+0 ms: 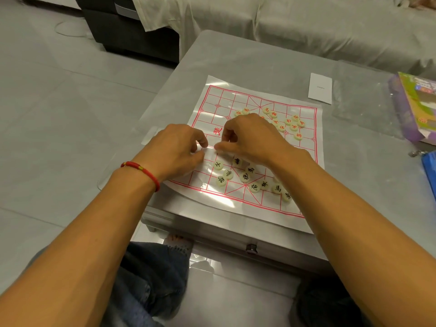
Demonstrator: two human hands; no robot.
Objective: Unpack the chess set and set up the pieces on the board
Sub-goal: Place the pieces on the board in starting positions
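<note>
My left hand (175,151) sits over the middle of the board, fingers curled inward with the tips close to the sheet; I cannot tell whether they pinch a piece, since the knuckles hide whatever lies beneath. My right hand (247,138) is just beside it, fingers bent, thumb stretched toward my left hand and lying on the sheet; whether it grips anything is also hidden. A red cord bracelet (141,171) circles my left wrist.

Under both hands lies the Chinese chess board (257,204), one thin glossy sheet printed with a red grid, spread flat on the grey surface (236,57) and reaching its near edge. On the near half I count about ten cream discs with black characters (245,177), lying loose in a scatter, some touching, one partly under my right forearm. On the far half I count about eleven cream discs with red characters (293,126), also loose, two beyond my right knuckles and the rest clustered toward the right; my hand may cover more.

Farther right on the surface lies one white paper slip (320,88). At the right edge sits one colourful purple-edged package (415,107), with something blue (429,171) nearer me, cut off by the frame. A crumpled clear plastic wrap (361,114) lies between slip and package.
</note>
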